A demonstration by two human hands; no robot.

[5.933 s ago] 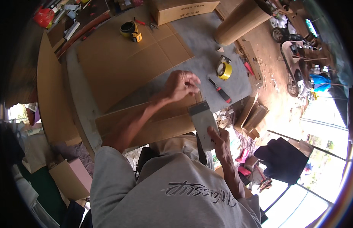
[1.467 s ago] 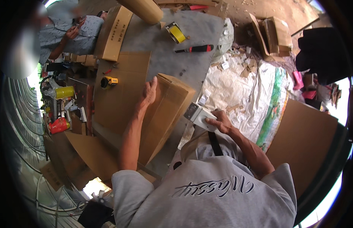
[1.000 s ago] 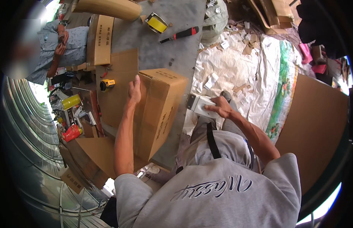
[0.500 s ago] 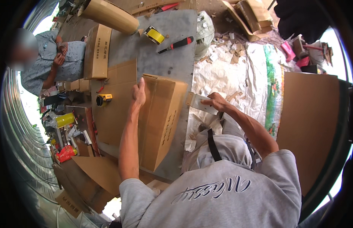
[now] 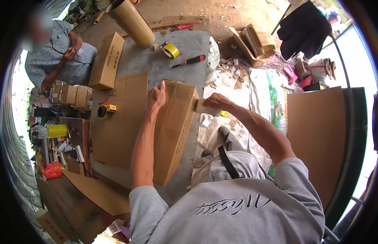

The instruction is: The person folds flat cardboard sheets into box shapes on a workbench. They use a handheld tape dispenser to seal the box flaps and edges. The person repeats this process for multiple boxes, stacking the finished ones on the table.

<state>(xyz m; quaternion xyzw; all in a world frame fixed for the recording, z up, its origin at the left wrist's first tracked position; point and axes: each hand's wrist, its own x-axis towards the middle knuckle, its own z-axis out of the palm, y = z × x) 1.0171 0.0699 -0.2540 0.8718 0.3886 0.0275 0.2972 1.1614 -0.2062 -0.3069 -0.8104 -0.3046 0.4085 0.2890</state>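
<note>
A closed, long cardboard box stands on the grey work table, with clear tape along its top. My left hand grips the box's far left edge, thumb pointing away from me. At the right end of the box, my right hand is closed around a flat pale piece with a brownish end. Its left end touches or nearly touches the box corner; its exact kind is hard to make out. A bit of yellow shows just under my right wrist.
A flat cardboard sheet lies under the box's left side, bearing a yellow-and-black tape measure. Beyond are a yellow tape roll, a red-and-black utility knife, another carton and a cardboard tube. A co-worker sits at left.
My right hand has moved left and slightly farther away, bringing the pale piece to the box's right end. My left hand keeps its hold on the box. The whole view has shifted a little.
</note>
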